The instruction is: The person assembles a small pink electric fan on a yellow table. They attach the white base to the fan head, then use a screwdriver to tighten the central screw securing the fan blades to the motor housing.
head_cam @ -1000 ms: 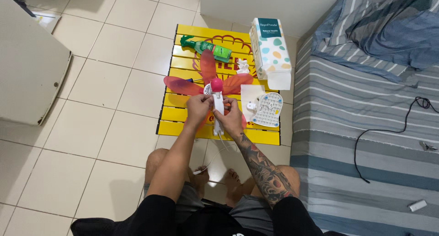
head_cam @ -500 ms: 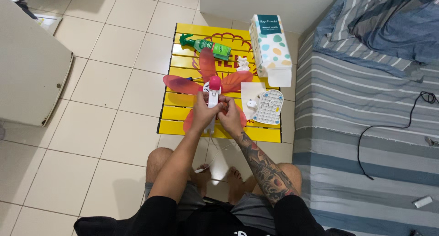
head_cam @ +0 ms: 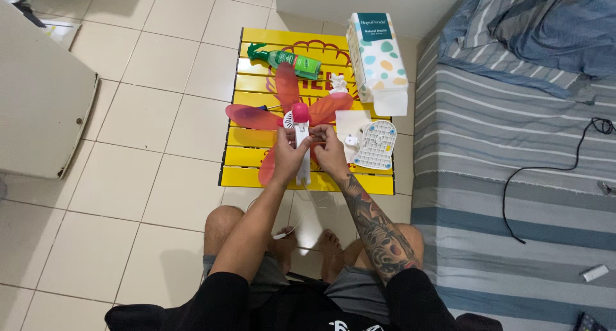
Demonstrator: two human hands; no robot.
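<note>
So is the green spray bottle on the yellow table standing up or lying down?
Lying down. The green spray bottle rests on its side along the back of the yellow slatted table, its nozzle toward the table's left edge.

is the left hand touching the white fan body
Touching. The head view shows the left hand wrapped against the white fan body, its fingers overlapping the body's edge with no gap; the right hand holds the other side.

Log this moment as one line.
left hand: grips white fan body | right hand: grips same | fan on yellow slatted table | green spray bottle behind
</note>
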